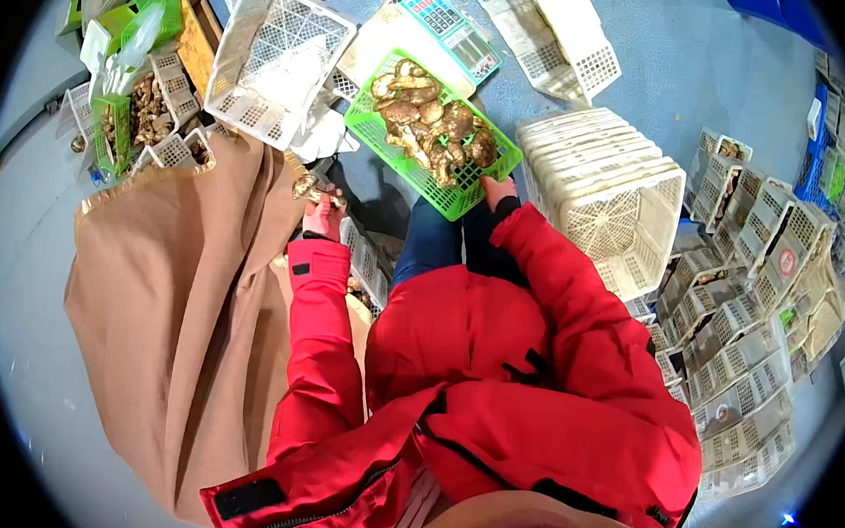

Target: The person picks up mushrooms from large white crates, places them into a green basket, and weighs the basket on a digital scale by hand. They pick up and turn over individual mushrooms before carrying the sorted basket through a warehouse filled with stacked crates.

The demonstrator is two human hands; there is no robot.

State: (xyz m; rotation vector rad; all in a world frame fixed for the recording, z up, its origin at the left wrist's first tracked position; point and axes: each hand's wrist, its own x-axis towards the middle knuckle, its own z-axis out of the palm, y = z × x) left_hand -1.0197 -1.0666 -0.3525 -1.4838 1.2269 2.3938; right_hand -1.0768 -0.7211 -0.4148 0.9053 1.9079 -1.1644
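Note:
My right hand is closed on the near right corner of a shallow green plastic basket. Brown and pale thick-stemmed mushrooms are heaped inside it. The basket sits tilted in front of my knees, its far end close to a digital scale with a teal keypad panel. Off to the left, my left hand has its fingers closed around a mushroom, beside the edge of a brown cloth. Under my left forearm, a white crate is partly hidden.
An upright white crate stands beyond the cloth. Nested white baskets lie on their side at my right. Many filled crates are stacked farther right. Mushroom crates and green baskets crowd the far left.

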